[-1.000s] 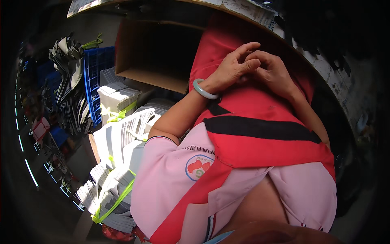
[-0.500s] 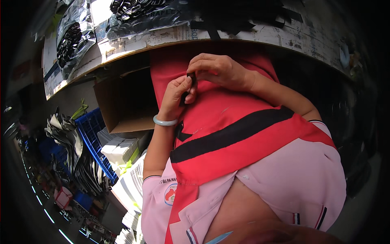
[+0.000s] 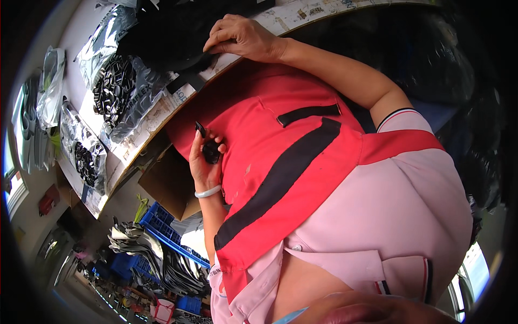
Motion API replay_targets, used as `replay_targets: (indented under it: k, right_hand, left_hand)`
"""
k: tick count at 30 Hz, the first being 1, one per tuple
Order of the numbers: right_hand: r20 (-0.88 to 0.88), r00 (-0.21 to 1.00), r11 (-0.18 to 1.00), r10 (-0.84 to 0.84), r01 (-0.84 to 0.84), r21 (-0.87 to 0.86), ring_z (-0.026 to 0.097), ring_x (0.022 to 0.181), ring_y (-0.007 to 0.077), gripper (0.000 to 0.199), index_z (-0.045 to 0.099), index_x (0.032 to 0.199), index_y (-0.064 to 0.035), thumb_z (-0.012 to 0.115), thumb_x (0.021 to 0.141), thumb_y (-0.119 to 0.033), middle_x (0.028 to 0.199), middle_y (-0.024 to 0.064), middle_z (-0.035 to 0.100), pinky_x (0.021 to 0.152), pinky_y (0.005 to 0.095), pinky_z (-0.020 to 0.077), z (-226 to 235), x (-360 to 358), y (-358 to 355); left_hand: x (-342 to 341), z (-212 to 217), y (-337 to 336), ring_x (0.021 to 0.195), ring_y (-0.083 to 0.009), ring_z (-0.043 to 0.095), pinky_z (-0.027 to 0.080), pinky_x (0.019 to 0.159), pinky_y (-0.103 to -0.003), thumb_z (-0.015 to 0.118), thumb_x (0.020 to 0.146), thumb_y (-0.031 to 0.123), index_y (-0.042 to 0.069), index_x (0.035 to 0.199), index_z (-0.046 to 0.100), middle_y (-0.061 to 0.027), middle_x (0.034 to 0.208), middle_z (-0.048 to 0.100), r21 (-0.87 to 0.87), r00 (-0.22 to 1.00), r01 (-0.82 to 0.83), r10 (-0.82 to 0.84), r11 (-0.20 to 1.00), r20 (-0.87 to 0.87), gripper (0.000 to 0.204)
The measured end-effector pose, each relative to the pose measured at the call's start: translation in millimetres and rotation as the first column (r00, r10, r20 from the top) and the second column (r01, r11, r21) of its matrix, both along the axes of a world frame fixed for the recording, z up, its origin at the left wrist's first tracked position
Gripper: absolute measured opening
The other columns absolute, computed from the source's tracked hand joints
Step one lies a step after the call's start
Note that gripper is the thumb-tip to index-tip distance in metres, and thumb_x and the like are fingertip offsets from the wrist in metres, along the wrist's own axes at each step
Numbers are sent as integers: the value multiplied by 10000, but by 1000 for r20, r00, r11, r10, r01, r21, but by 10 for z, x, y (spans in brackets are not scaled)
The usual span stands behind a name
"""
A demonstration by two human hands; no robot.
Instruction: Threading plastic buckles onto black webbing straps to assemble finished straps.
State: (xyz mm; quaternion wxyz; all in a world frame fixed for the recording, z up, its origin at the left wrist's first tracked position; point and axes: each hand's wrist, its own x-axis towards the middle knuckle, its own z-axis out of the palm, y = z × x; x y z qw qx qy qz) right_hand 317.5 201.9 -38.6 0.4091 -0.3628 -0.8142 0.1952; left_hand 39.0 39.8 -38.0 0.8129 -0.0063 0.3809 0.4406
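My left hand (image 3: 206, 166), a pale bangle at its wrist, is held in front of the red apron. Its thumb and forefinger pinch a small glossy black piece (image 3: 200, 128). More small black pieces (image 3: 211, 152) lie under its curled fingers; their exact kind is too small to make out. My right hand (image 3: 245, 39) reaches over the table edge, fingers bent and fingertips pressed together on the rim of a dark heap of black strips (image 3: 167, 38). What exactly they grip there is hidden against the black.
On the white-covered table (image 3: 280, 19) lie an open clear bag of black buckle-like pieces (image 3: 114, 89) and a smaller such bag (image 3: 86, 162). Below the table are a cardboard box (image 3: 167, 183) and a blue crate (image 3: 162, 218), beside stacked dark sheets (image 3: 162, 254).
My hands were together at the apron over a small black piece. Now they are apart: the right has gone up to the black heap, the left lower and leftward with black pieces. The view has turned.
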Motion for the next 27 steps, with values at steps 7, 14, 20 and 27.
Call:
replay_targets:
  k: [7,14,20,27]
  right_hand:
    - [-497,864,986,-78,-7,-167,618,778,69,241,688,1000,-35,719,867,-234,872,26,653,651,231,515,461,436,103]
    - [-650,687,870,-324,-53,-490,611,783,94,52,553,970,-53,573,962,-101,856,32,652,755,237,499,1274,1048,-117]
    - [-734,652,898,-187,-189,-397,581,593,106,118,516,1066,-42,529,991,-132,697,30,608,585,232,498,818,1230,-179]
    - [-514,806,650,-294,-226,-725,598,704,71,213,639,1063,-25,645,925,-187,834,26,644,639,206,497,484,870,-584]
  left_hand:
    - [205,128,-22,751,-173,562,455,594,-270,564,959,188,28,1009,583,-75,872,596,-52,971,19,-31,998,-236,168]
    - [384,237,116,620,-89,532,400,567,-202,577,966,171,36,955,620,-17,735,604,55,735,312,-205,948,-646,142]
    - [506,171,150,609,-48,493,355,560,-181,581,965,148,8,1035,654,5,729,601,87,626,455,-249,886,-739,173]
    - [541,247,209,595,-62,463,366,554,-207,537,993,205,0,913,630,3,689,560,203,658,448,-168,871,-734,238]
